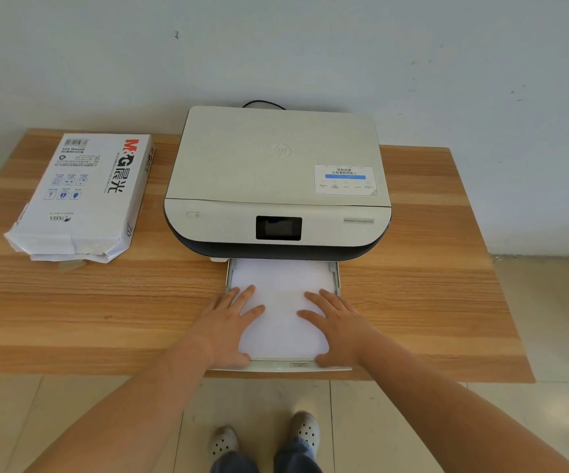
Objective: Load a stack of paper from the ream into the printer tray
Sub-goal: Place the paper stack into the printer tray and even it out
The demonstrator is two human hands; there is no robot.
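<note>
A white stack of paper (281, 302) lies in the pulled-out printer tray (286, 365), which sticks out from under the white and black printer (278, 186). My left hand (228, 322) rests flat on the paper's left side, fingers spread, thumb at the tray's front edge. Flat on the right side lies my right hand (336, 324), its thumb also at the front edge. The opened white paper ream (81, 196) sits on the table to the left of the printer.
The wooden table (429, 302) stands against a pale wall. A black cable (264, 104) runs behind the printer. Tiled floor and my two feet in white clogs (266, 438) show below the table's front edge.
</note>
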